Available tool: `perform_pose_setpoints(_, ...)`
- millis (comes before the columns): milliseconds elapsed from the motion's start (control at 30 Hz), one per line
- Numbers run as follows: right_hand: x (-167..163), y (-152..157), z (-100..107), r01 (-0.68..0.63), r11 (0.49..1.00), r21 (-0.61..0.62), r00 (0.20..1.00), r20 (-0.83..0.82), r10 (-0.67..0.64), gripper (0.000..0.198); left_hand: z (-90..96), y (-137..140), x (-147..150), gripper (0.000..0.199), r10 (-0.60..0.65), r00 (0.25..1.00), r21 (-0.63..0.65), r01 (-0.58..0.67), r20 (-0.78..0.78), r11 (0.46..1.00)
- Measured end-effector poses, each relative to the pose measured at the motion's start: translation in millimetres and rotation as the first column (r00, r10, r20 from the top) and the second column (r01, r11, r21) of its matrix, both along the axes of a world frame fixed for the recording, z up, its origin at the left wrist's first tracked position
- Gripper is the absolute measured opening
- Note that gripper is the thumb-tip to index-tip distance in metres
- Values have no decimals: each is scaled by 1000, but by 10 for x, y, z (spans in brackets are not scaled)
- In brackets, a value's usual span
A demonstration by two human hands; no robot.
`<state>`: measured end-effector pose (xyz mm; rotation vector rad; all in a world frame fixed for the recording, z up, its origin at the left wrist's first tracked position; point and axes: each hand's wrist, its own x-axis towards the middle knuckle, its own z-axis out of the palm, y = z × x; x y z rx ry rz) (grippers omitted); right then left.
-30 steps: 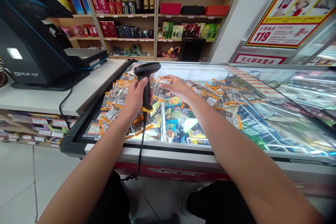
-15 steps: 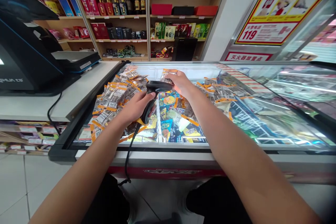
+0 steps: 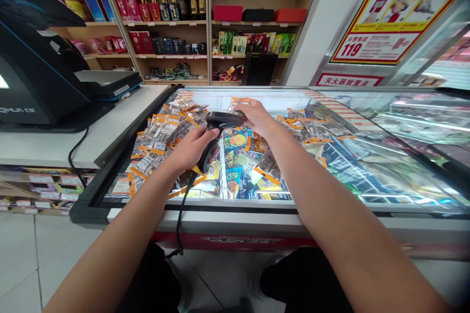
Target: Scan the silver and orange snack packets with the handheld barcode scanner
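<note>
My left hand (image 3: pixel 196 145) is wrapped round the grip of a black barcode scanner (image 3: pixel 224 119), its head turned to the right. From the grip a black cord (image 3: pixel 180 222) hangs over the freezer's front edge. In my right hand (image 3: pixel 256 116) is a clear packet with orange ends (image 3: pixel 238 103), pinched just beyond the scanner's head, which partly hides it. A pile of similar packets (image 3: pixel 161 132) lies on the freezer's glass top to the left, and more packets (image 3: pixel 312 129) lie to the right.
Under both hands is a glass-topped chest freezer (image 3: pixel 257 208) with colourful bags (image 3: pixel 242 166) inside. A dark checkout terminal (image 3: pixel 40 73) and a scale (image 3: pixel 106 80) stand on the white counter (image 3: pixel 51 149) at left. Shelves of bottles and boxes (image 3: pixel 227 13) rise behind.
The view has shifted very slightly. Both hands keep nearly the same pose, with the scanner and packet still held close together.
</note>
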<state>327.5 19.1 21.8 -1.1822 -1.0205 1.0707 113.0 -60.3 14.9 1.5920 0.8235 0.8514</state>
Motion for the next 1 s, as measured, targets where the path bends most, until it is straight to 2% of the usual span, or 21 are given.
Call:
perform_pose_setpoints(100,45,37,-42,3,1000,-2,996,85,-3,11,-9,-1,3,34,12,1000,1,-12,16,1000)
perform_pose_setpoints(167,109,75,-93,62,998,-4,957,284,-58,13,-7,4,3,34,32,998,-1,-32,54,999)
perform_pose_setpoints(233,161,91,-133,184,981,53,817,546,-183,31,6,16,-2,32,63,991,0,-63,120,998)
perform_pose_setpoints(300,147,62,-132,271,941,203,590,737,-329,53,28,32,-14,31,117,971,8,-122,206,993)
perform_pose_setpoints(333,104,28,-113,266,923,278,486,788,-377,58,42,41,-22,32,148,956,12,-156,255,988)
perform_pose_setpoints(367,36,-18,-81,222,920,322,416,822,-388,56,56,48,-30,33,174,937,14,-187,302,982)
perform_pose_setpoints(400,-54,-75,-42,148,937,316,385,854,-349,48,71,54,-37,34,194,919,14,-211,343,977)
perform_pose_setpoints(433,-160,-139,1,39,968,248,390,888,-244,36,85,58,-43,37,209,902,13,-230,377,973)
perform_pose_setpoints(467,-275,-207,41,-104,987,119,409,910,-66,23,98,60,-47,40,220,886,10,-245,408,969)
perform_pose_setpoints(500,-393,-275,73,-266,963,-39,410,900,150,13,109,60,-48,43,227,871,9,-257,436,966)
perform_pose_setpoints(533,-505,-337,91,-426,890,-163,370,866,336,12,118,59,-48,46,231,858,10,-265,459,964)
perform_pose_setpoints(600,-698,-431,78,-571,773,-276,294,810,507,18,127,54,-43,49,231,835,21,-279,499,960)
perform_pose_setpoints(633,-771,-458,50,-599,747,-289,276,801,531,18,128,51,-40,50,230,827,27,-283,512,959)
perform_pose_setpoints(733,-898,-470,-66,-622,732,-278,283,792,541,6,121,42,-36,49,243,821,34,-303,517,952)
perform_pose_setpoints(800,-914,-450,-112,-633,722,-279,291,778,557,13,119,37,-35,48,256,823,31,-314,507,949)
perform_pose_setpoints(867,-885,-435,-105,-622,723,-303,299,761,576,17,123,32,-34,47,264,827,30,-320,497,947)
perform_pose_setpoints(933,-814,-433,-51,-608,706,-363,307,713,630,13,134,27,-30,47,270,828,26,-324,492,946)
perform_pose_setpoints(1000,-704,-427,25,-602,675,-427,374,597,710,9,145,27,-28,47,271,827,21,-323,493,946)
